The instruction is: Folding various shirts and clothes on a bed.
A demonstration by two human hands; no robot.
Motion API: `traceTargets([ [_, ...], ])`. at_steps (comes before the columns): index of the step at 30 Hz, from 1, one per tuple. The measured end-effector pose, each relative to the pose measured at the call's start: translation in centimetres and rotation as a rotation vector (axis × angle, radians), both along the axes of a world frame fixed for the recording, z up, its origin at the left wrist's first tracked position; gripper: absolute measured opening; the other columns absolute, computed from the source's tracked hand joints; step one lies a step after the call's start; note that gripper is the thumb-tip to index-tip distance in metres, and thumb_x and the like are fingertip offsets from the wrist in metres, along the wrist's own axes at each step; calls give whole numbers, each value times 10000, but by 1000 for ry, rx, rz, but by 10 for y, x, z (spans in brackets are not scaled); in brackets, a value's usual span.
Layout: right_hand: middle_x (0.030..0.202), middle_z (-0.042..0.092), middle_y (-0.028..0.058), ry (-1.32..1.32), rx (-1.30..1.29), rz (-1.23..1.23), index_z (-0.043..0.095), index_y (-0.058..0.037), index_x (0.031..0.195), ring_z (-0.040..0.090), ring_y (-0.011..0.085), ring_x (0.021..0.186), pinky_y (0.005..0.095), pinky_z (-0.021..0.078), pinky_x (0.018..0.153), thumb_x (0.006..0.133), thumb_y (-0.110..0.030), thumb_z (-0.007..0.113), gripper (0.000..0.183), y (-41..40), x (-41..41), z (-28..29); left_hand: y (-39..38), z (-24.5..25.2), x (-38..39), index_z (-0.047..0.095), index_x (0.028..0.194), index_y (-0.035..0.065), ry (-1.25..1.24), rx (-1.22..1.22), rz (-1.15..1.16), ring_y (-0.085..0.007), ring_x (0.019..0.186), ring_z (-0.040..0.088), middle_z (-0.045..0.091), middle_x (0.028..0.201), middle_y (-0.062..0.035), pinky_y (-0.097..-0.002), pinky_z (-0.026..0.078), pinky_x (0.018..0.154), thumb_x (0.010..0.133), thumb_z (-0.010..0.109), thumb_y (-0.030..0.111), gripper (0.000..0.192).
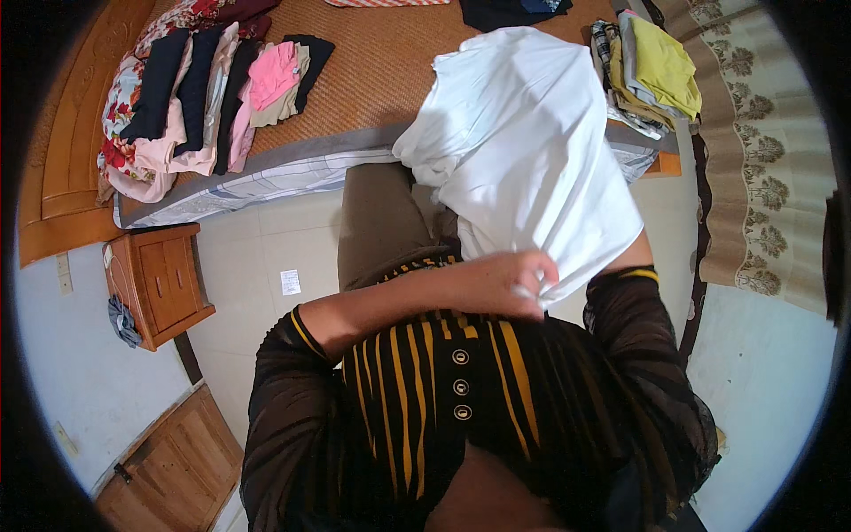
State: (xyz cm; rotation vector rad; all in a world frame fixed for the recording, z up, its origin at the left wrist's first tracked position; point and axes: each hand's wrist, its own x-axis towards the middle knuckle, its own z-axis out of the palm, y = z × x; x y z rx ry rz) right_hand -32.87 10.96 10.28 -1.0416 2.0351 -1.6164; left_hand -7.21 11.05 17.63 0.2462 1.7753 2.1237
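Observation:
A white cloth garment [532,133] hangs in loose folds over my lap and the near edge of the bed. My left hand [532,282] reaches across my body, or it may be my right; the arm comes from the picture's left, so it is my left arm, and its fingers pinch the garment's near corner. The other forearm, from the picture's right, goes under the white cloth, which hides my right hand.
Folded clothes [193,93] lie in a row on the bed's woven mat [372,80] at the left. Another folded stack [665,66], yellow on top, sits at the right edge. A wooden nightstand [166,286] stands at the left, and a patterned curtain [751,133] hangs at the right.

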Motion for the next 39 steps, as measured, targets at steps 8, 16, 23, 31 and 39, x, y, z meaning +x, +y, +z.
traceTargets([
  [8, 1143, 469, 113, -326, -37, 187, 429, -26, 1176, 470, 194, 1023, 289, 365, 884, 803, -121, 501, 392, 5, 135, 53, -85, -24, -24, 486, 1054, 31, 404, -886, 943, -347, 687, 540, 557, 714, -178, -400, 429, 612, 737, 566, 167, 354],
  [16, 1273, 353, 160, 202, 390, -31, 285, 8, 1276, 330, 253, 1193, 320, 220, 1012, 687, -237, 565, 697, 39, 111, -6, -52, -37, -14, 537, 917, -5, -87, -200, 496, -158, 697, 516, 563, 741, -74, -298, 420, 660, 820, 505, 221, 248],
  [23, 729, 509, 102, -231, -639, 375, 463, 14, 747, 441, 134, 568, 251, 355, 455, 786, -155, 523, 184, 8, 61, 7, -18, -34, 4, 552, 936, -21, -214, 9, -73, -109, 742, 495, 552, 807, -46, -245, 403, 666, 832, 496, 305, 347],
  [31, 751, 501, 82, -664, -387, 293, 445, -5, 820, 505, 157, 681, 255, 440, 625, 838, -72, 426, 72, 10, 102, 58, -61, -20, 3, 517, 1087, 9, -303, 150, 241, -106, 842, 517, 571, 914, -31, -239, 412, 764, 839, 516, 222, 327],
  [39, 1132, 516, 103, -1315, -87, 418, 400, -30, 1221, 521, 188, 1003, 313, 431, 868, 882, -162, 404, 364, 78, 71, -40, -203, 15, -27, 485, 1083, 14, 88, 295, 1409, -137, 802, 519, 538, 918, -59, -296, 445, 717, 863, 450, 126, 249],
])
